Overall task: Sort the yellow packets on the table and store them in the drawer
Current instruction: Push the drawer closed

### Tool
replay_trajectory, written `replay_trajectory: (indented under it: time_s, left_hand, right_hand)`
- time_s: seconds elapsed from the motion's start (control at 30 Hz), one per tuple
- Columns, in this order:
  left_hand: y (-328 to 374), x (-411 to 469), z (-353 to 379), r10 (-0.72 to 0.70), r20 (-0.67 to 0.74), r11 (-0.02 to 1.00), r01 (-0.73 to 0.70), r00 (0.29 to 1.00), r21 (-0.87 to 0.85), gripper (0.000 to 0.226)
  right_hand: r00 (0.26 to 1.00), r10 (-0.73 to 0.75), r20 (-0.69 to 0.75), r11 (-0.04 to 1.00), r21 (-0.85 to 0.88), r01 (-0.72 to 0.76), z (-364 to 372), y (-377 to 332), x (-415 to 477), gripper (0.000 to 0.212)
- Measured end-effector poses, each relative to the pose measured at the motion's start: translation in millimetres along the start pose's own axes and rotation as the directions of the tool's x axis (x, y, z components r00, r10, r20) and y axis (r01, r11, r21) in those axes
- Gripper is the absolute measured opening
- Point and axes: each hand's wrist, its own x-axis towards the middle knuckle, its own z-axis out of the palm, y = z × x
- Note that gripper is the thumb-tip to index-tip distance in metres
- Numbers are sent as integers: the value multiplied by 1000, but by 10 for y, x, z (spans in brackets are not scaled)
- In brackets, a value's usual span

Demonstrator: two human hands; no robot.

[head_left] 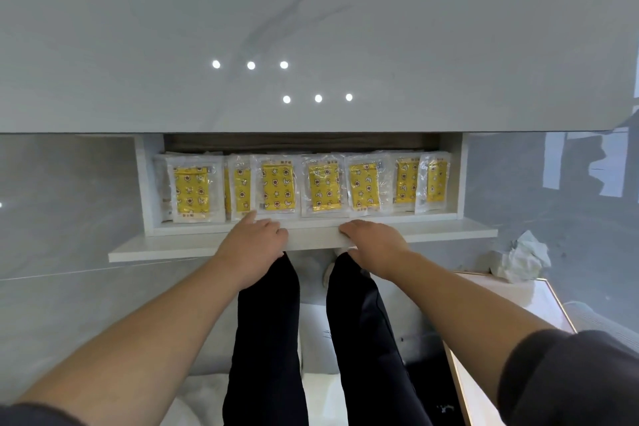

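Yellow packets [276,188] rowed flat, overlapping, inside open drawer [304,239].

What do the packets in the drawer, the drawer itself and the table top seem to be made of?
Packets: clear crinkled plastic film, glossy, around a yellow printed pouch, perhaps foil. Drawer: white matt board, probably laminated wood. Table top: glossy grey-veined stone or imitation; it reflects ceiling lights.
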Motion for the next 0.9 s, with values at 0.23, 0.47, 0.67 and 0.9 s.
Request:
replay_trajectory:
  time_s: [0.23, 0.47, 0.67, 0.9]
  left_hand:
    - [19, 13, -85, -68, -21, 997, 68, 997, 27, 27]
    - [-258, 204, -286, -5, -438, 986, 78, 899, 149, 56]
    - [-505, 358, -612, 6, -579, 961, 154, 816, 228, 93]
    - [-688, 561, -859, -87, -501, 947, 227, 861, 226, 124]
  right_hand:
    - [993, -58, -106, 991, -123, 44, -86, -23, 26, 31]
    - [916, -27, -400, 983, -177, -48, -354, 66, 239, 27]
    - [697, -206, -687, 923, -374, -96, -615, 164, 248, 81]
    - [819, 9, -573, 935, -286, -211, -976, 199, 335, 110]
